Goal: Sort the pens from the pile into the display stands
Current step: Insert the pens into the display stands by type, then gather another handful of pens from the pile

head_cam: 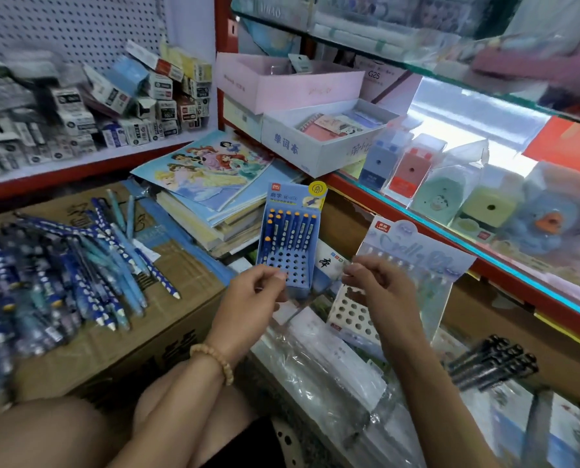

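Blue pen stand [290, 244] sits far-middle, half filled, my left hand [255, 292] pinching its near edge. My right hand [379, 288] has its grip curled on the white stand [352, 315]. Pen pile [66, 265] lies on the cardboard box [167, 319], left.

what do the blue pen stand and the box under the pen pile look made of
Blue pen stand: looks like printed card, matte, with a flat printed header and neatly punched holes; thin plastic is possible. Box under the pen pile: corrugated cardboard, dull brown, with printed characters and folded flaps.
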Motion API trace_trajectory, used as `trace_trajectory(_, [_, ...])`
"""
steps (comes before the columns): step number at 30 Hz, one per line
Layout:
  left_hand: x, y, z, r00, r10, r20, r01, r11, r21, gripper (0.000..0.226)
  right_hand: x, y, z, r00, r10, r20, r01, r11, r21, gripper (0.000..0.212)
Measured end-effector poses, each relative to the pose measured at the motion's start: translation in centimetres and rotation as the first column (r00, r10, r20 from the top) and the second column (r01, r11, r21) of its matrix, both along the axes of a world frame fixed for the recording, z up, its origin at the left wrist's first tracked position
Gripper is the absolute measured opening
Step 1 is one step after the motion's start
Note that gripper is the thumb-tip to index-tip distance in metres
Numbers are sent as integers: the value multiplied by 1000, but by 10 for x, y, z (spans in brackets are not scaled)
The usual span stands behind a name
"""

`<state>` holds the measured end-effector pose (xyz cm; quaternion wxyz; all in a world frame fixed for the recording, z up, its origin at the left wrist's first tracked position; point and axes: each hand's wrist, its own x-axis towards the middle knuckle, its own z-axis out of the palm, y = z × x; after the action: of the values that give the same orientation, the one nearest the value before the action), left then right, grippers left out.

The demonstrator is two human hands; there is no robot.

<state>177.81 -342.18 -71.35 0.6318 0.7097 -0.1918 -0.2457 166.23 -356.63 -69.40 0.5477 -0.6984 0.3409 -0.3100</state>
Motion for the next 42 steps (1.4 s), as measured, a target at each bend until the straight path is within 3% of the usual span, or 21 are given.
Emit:
trace_trajectory(6, [5, 67, 32, 982, 177, 61, -175, 984, -25, 19, 27, 36, -1, 994, 89, 63, -91, 995, 36, 12])
trace_trajectory(10, [12, 124, 42, 949, 312, 49, -309, 949, -60, 16, 66, 71, 0, 971, 234, 57, -236, 971, 39, 15])
trace_trajectory(18, [49, 223, 3, 758, 652, -17, -653, 758, -9, 18, 177, 144, -11, 817, 569, -94, -576, 812, -94, 27])
trace_trajectory(22, [67, 247, -10, 690, 701, 179, -722, 685, 97, 12, 228, 172, -24, 751, 631, -192, -659, 732, -171, 26])
trace_trajectory(27, [112, 264, -26, 613, 700, 367, -788, 573, 224, 4, 293, 193, -46, 694, 622, -361, -714, 660, -235, 45])
trace_trajectory(34, [220, 271, -46, 668, 568, 481, -744, 526, 412, 43, 383, 178, -69, 714, 478, -511, -669, 680, -299, 65])
trace_trajectory(36, [249, 271, -46, 701, 497, 512, -713, 461, 528, 54, 400, 176, -78, 676, 473, -565, -692, 671, -266, 74])
trace_trajectory(39, [281, 270, -47, 787, 417, 455, -605, 371, 705, 68, 412, 179, -90, 585, 523, -620, -777, 582, -241, 73])
trace_trajectory(42, [300, 269, -54, 870, 331, 366, -483, 417, 770, 80, 410, 180, -94, 542, 584, -605, -834, 463, -301, 63])
